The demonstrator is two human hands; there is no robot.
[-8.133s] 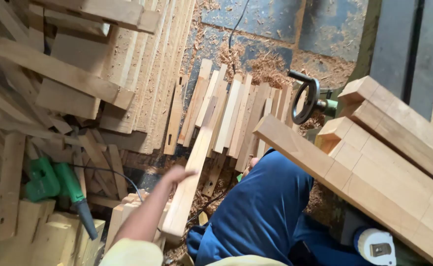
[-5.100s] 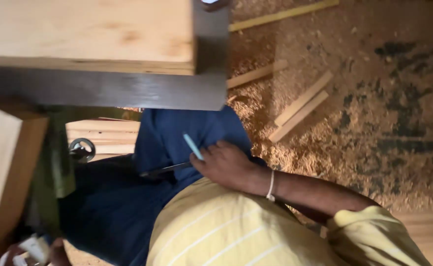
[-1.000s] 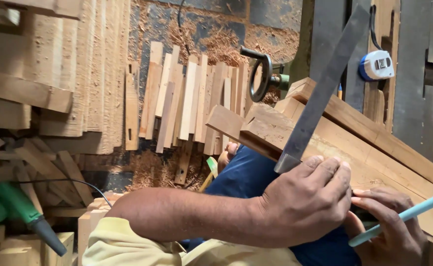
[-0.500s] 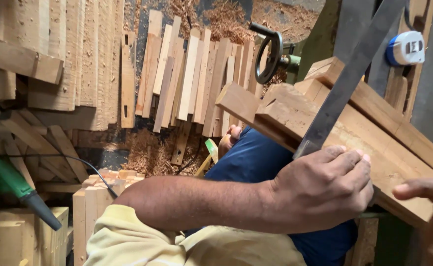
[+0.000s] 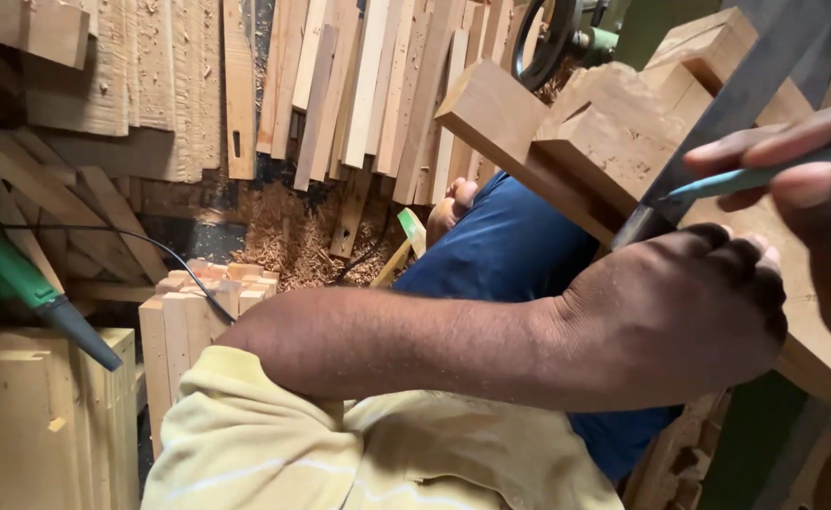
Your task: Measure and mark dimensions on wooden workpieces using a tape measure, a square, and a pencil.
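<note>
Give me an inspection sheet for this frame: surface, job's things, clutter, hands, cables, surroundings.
Surface: wooden block resting over the person's lap.
Job's things: metal square blade laid on the block; teal pen.
Clutter: loose wood slats, sawdust pile.
Hands: left hand presses the blade's lower end; right hand grips the pen.
Cables: black cord over stacked wood.
Surroundings: green power tool, left.

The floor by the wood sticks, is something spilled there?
Yes. Loose wood shavings lie heaped below the leaning wooden slats, and a black cable trails across the stacked blocks. Nothing looks broken.
</note>
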